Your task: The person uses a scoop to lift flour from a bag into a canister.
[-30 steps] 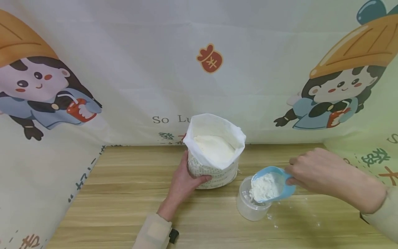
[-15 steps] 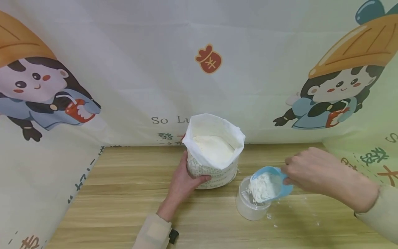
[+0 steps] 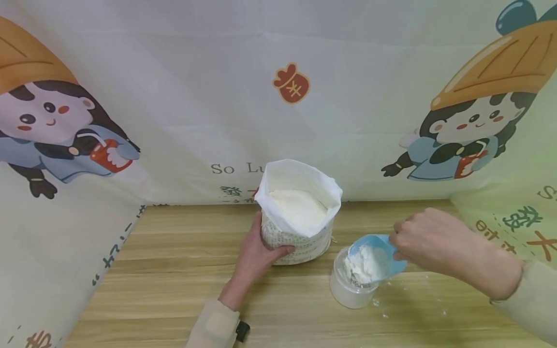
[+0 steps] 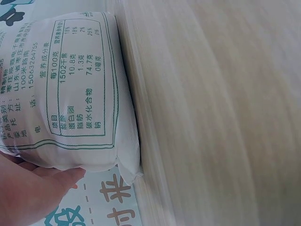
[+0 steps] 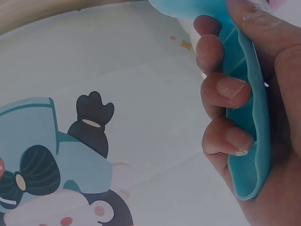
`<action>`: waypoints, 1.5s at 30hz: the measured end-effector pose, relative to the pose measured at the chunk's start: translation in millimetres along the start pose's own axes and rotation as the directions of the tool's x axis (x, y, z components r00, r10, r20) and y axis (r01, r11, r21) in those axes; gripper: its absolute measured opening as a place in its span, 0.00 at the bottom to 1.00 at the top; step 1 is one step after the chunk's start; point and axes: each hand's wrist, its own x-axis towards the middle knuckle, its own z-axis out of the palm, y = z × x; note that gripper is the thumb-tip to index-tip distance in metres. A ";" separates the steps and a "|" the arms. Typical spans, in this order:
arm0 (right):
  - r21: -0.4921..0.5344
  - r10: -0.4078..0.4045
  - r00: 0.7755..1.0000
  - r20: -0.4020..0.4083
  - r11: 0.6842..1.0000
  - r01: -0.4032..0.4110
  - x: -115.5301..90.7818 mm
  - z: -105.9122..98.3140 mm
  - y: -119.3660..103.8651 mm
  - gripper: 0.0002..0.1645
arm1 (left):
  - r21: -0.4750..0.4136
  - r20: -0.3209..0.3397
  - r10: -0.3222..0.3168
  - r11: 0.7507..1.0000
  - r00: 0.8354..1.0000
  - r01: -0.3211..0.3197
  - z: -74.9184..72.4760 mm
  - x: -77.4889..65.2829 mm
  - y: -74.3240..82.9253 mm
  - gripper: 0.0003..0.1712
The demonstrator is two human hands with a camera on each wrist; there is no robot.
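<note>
My left hand [image 3: 256, 253] holds the side of an upright flour bag [image 3: 300, 244], thumb across its front and the other fingers along its left side. The bag's white mouth is folded open on pale flour [image 3: 298, 205]. In the left wrist view, green print covers the bag [image 4: 70, 84]. My right hand [image 3: 439, 246] grips a light blue scoop [image 3: 397, 268] from above, its fingers curled round the ribbed handle [image 5: 240, 61] in the right wrist view. The scoop, heaped with white flour [image 3: 370, 263], tilts left over a clear round plastic jar [image 3: 351, 296], overlapping its rim.
Flour specks [image 3: 385, 315] dot the wooden table [image 3: 174, 280] right of the jar. A printed cloth backdrop [image 3: 209, 96] rises close behind the bag and along both sides. A dark band [image 3: 242, 331] shows at my left sleeve.
My right hand and the scoop have shifted slightly left over the jar, and the scoop's flour has moved toward its lip. The left hand and bag have stayed put.
</note>
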 end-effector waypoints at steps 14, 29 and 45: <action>-0.056 -0.005 0.999 -0.046 0.998 0.003 0.6 -2.2 -4.7 0.20 | 0.000 0.007 -0.005 1.000 1.000 0.005 -0.1 -0.4 2.0 0.74; -0.100 0.001 0.998 -0.069 0.995 -0.008 -2.4 -2.6 -5.7 0.19 | -0.011 0.006 0.018 1.000 1.000 -0.018 0.1 0.2 2.2 0.72; 0.112 0.071 0.997 -0.034 0.991 -0.067 -17.8 8.8 3.7 0.16 | -0.011 0.004 0.019 1.000 1.000 -0.019 1.0 0.4 -0.4 0.72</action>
